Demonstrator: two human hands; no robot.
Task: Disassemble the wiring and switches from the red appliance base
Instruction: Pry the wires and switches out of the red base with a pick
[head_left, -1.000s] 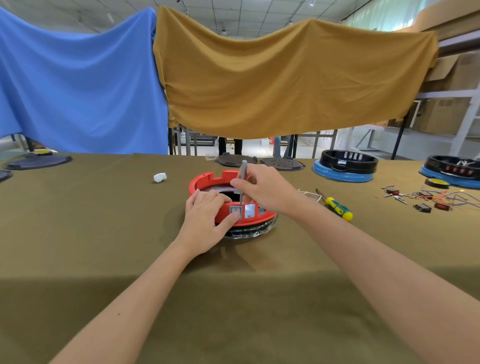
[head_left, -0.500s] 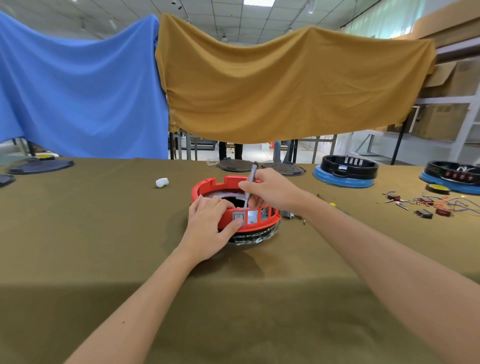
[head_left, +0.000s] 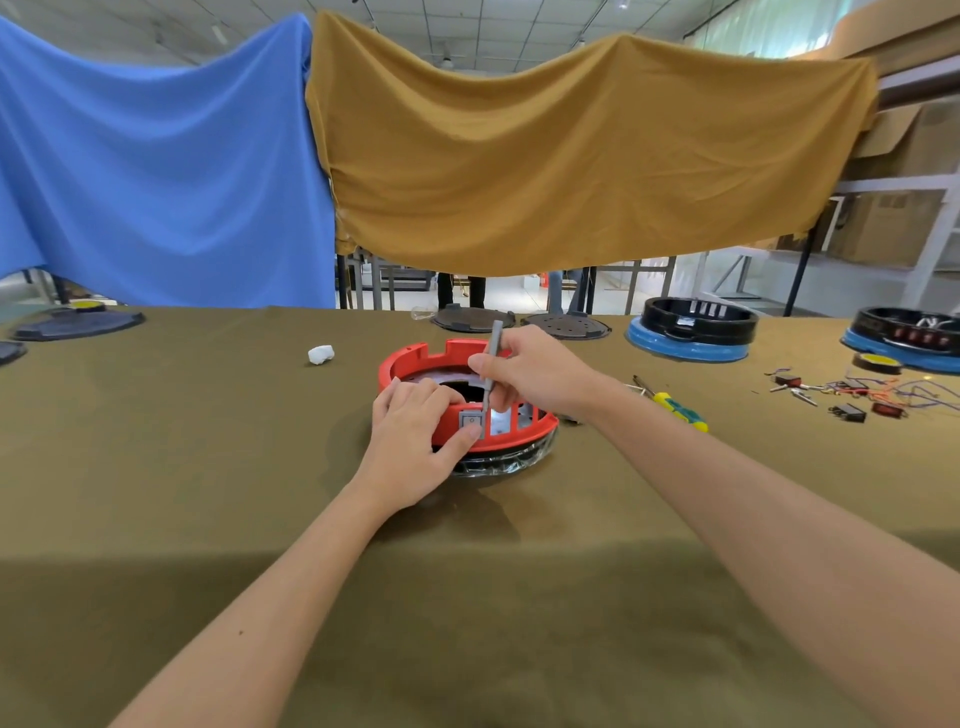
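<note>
The red appliance base (head_left: 415, 358), a ring with notches along its rim, sits mid-table on a dark, shiny bottom part. A grey switch (head_left: 470, 420) sits in a slot of its near wall; the slots to its right look empty. My left hand (head_left: 415, 441) grips the base's near-left rim, fingers over the top and thumb beside the switch. My right hand (head_left: 535, 371) holds a thin grey tool (head_left: 491, 364) nearly upright, its tip down at the switch's right edge. No wiring shows inside the base.
A yellow-green screwdriver (head_left: 675, 408) lies to the right of the base. Loose wires and removed switches (head_left: 857, 397) lie farther right. Two black-and-blue bases (head_left: 691, 332) stand at the back right, dark lids (head_left: 470, 318) at the back, a white lump (head_left: 320, 354) on the left.
The grey tool has gone from tilted to nearly upright, its tip staying at the switch. The screwdriver, hidden half a second ago by my right forearm, shows again.
</note>
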